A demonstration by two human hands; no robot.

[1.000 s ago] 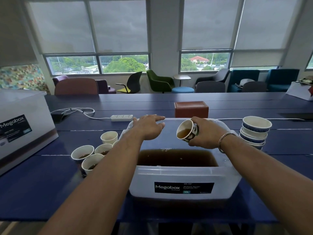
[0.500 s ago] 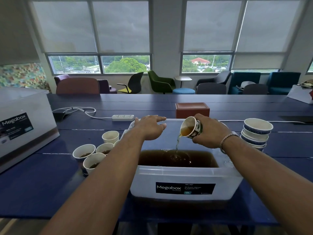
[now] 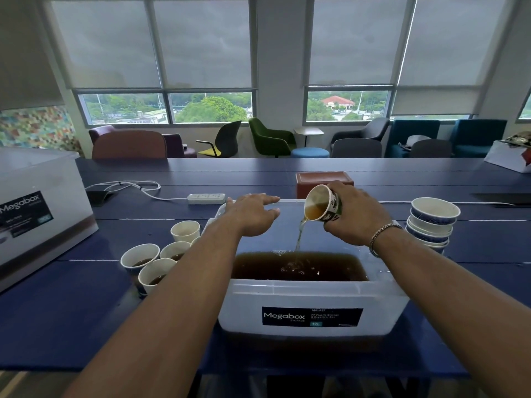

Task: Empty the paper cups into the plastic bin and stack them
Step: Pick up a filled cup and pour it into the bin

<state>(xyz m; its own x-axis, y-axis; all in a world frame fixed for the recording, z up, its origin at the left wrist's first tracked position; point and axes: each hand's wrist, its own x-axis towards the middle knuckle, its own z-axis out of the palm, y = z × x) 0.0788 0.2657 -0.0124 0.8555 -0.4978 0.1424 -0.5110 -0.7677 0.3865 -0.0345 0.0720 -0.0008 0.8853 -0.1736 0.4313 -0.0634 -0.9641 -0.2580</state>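
Note:
My right hand [image 3: 355, 215] grips a paper cup [image 3: 321, 203] tipped to the left over the clear plastic bin [image 3: 313, 294]. A thin stream of brown liquid runs from the cup into the brown liquid pooled in the bin. My left hand [image 3: 250, 214] hovers flat over the bin's far left corner, fingers straight, holding nothing. Several paper cups [image 3: 156, 261] with brown liquid stand on the table to the left of the bin. A stack of empty cups [image 3: 432, 222] stands to the right of the bin.
The blue table [image 3: 71, 311] also holds a second Megabox bin [image 3: 37, 214] at the far left, a white power strip [image 3: 206, 198] with its cable, and a brown box [image 3: 323, 182] behind the bin. Chairs line the windows beyond.
My right hand has tilted the cup further over the bin, and liquid now pours out and splashes into the pool. My left hand has stayed in place.

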